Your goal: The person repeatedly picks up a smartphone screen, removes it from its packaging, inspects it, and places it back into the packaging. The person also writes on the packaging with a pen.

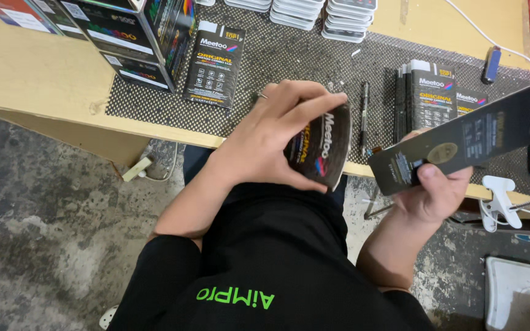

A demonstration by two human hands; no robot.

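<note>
In the head view the left hand is clamped around a black cardboard sleeve, bending it into a curve — thumb underneath, fingers over the top edge, the printed face turned outward. A thin ring shows on one finger. The sleeve hangs just past the front edge of the table, above the person's lap and black shirt.

To the right of that hand, well apart from it, the right hand grips one end of a long flat black box, thumb pressed on its near face. The box slants up and away from the hand toward the right edge of the picture, its far end raised over the table.

Beyond the left hand a flat black packet lies on the dark woven mat that covers the table. Farther to the left of it stand larger dark cartons. Between the two hands, on the mat, lies a slim dark pen-like tool. Just above the right hand a row of upright black packets stands, partly hidden by the long box. At the far edge of the mat sit stacks of flat white-rimmed cases. Below the right hand, under the table's edge, a white clip shows — beside it the grey concrete floor.
</note>
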